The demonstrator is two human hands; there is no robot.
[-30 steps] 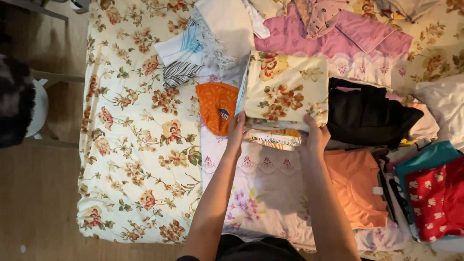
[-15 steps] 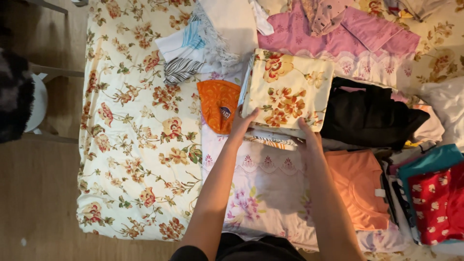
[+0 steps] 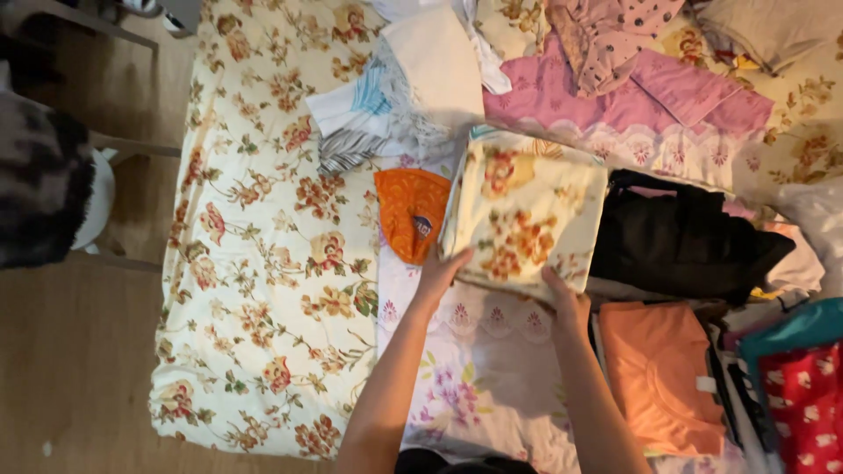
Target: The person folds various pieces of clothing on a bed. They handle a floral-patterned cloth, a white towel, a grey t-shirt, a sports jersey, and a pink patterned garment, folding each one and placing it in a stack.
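Note:
A folded cream cloth with orange flowers [image 3: 527, 215] lies on the bed. My left hand [image 3: 439, 274] grips its near left corner. At its near right edge my right hand [image 3: 566, 303] holds on, fingers tucked under the fold. The cloth rests on a pale sheet with lace trim and purple flowers [image 3: 479, 377]. A folded orange garment [image 3: 408, 211] lies just left of the cloth, close to my left hand.
A black garment [image 3: 680, 233] lies right of the cloth, a peach shirt [image 3: 663, 373] nearer me, teal and red clothes [image 3: 803, 386] at far right. Pink fabric [image 3: 632, 101] and white and striped pieces [image 3: 395, 101] lie beyond. The floral bedspread [image 3: 263, 263] ends at a wooden floor [image 3: 70, 369].
Both hands have pushed the folded floral cloth a little farther up the bed and stayed on its near edge; the view shifted slightly.

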